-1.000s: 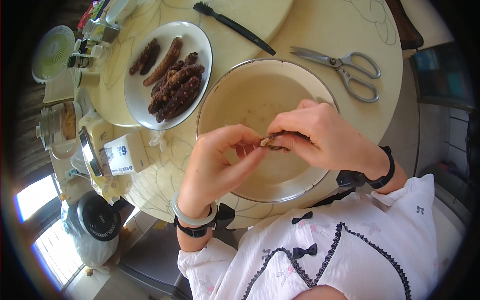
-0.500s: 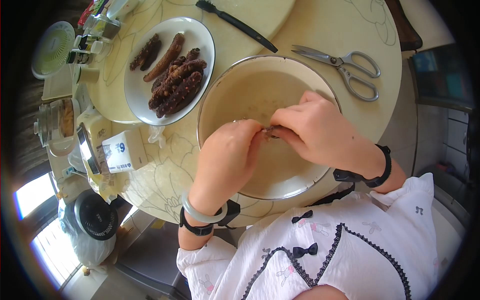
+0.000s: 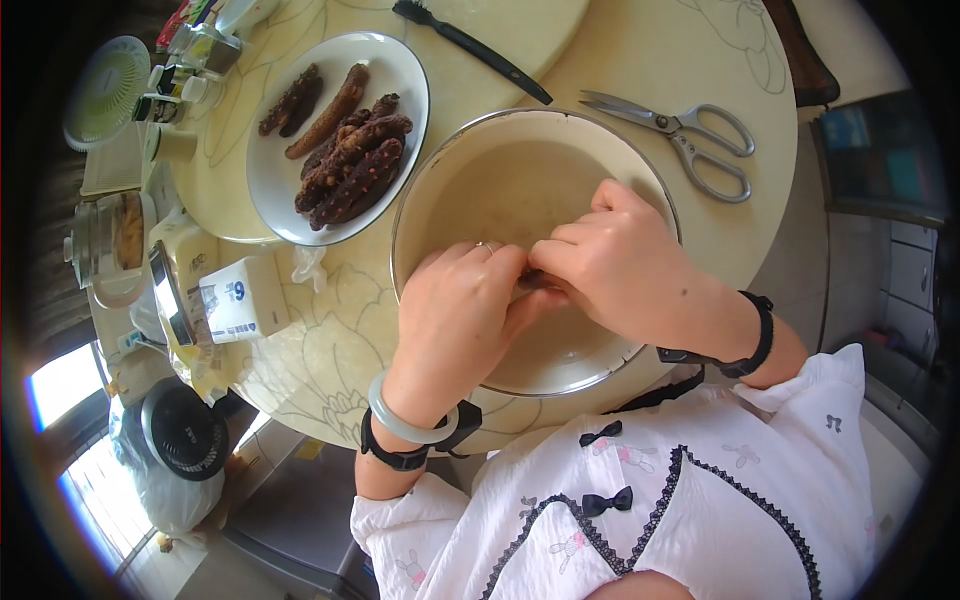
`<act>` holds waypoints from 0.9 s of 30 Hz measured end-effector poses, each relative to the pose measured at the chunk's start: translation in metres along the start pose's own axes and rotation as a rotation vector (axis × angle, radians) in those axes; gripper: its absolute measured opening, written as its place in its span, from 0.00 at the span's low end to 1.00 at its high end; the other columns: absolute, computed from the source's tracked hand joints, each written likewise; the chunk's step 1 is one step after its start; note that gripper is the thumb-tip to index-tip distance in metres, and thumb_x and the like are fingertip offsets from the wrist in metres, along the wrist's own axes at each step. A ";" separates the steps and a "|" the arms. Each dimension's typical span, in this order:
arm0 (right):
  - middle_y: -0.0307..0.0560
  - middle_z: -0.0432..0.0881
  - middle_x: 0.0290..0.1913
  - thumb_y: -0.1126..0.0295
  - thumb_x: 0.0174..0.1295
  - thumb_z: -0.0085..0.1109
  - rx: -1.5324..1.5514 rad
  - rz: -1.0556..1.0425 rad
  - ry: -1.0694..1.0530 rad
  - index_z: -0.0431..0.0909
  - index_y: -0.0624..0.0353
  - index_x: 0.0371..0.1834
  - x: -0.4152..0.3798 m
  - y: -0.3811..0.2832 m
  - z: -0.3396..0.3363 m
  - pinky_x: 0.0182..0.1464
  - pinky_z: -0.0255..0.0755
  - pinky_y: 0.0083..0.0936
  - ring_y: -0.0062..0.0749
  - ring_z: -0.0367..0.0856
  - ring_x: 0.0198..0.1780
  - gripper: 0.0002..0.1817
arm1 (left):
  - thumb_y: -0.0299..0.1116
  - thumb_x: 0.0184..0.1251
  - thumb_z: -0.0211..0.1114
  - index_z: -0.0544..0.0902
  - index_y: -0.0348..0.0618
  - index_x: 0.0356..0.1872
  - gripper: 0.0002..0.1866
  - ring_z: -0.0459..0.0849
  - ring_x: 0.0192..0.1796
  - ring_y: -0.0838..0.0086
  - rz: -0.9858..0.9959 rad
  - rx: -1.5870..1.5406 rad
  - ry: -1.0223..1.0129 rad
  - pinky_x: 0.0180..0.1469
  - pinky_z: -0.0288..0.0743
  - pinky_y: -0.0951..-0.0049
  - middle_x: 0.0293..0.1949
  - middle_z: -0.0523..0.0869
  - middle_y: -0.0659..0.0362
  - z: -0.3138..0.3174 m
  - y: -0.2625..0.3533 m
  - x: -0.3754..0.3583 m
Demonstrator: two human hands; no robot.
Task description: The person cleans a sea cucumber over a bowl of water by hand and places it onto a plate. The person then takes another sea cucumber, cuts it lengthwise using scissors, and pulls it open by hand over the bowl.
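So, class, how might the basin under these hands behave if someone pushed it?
The basin would probably feel fairly heavy, since it appears to hold liquid, which might slosh. It would likely slide rather than roll, as it sits upright on the table. Its evenly curved wall suggests it would stay stiff.

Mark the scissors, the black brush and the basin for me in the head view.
Scissors [image 3: 664, 123]: head view, on the metal near the pivot.
Black brush [image 3: 476, 49]: head view, on the handle.
Basin [image 3: 430, 190]: head view, on the inner wall.
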State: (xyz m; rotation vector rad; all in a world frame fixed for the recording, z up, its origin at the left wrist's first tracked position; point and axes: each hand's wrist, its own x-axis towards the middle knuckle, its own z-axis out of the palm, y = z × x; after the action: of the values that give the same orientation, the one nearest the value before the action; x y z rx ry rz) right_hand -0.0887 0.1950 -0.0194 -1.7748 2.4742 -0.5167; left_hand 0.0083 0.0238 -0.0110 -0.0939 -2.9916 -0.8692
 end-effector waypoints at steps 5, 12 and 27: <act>0.37 0.84 0.27 0.69 0.59 0.65 0.276 0.012 0.060 0.82 0.52 0.30 -0.003 0.006 -0.006 0.46 0.65 0.29 0.32 0.81 0.31 0.03 | 0.37 0.58 0.73 0.85 0.43 0.30 0.09 0.82 0.33 0.58 -0.019 -0.189 -0.077 0.37 0.75 0.60 0.24 0.82 0.56 -0.003 -0.004 0.002; 0.39 0.84 0.26 0.71 0.57 0.67 0.342 0.060 0.029 0.82 0.54 0.30 -0.002 0.009 -0.014 0.45 0.66 0.29 0.34 0.81 0.31 0.03 | 0.31 0.58 0.72 0.87 0.45 0.31 0.04 0.82 0.33 0.58 -0.046 -0.229 -0.069 0.37 0.74 0.60 0.25 0.83 0.56 -0.005 -0.004 0.000; 0.37 0.81 0.25 0.70 0.55 0.68 0.140 0.026 0.076 0.83 0.53 0.31 -0.003 0.007 -0.012 0.47 0.64 0.29 0.32 0.77 0.29 0.03 | 0.40 0.59 0.73 0.83 0.45 0.27 0.11 0.82 0.31 0.59 0.027 -0.096 -0.016 0.38 0.75 0.60 0.23 0.83 0.56 -0.005 0.003 0.002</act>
State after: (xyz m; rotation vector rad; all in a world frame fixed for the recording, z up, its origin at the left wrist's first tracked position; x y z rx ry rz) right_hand -0.0963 0.2027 -0.0108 -1.6990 2.4380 -0.7493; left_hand 0.0064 0.0240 -0.0053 -0.1440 -2.9552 -1.0134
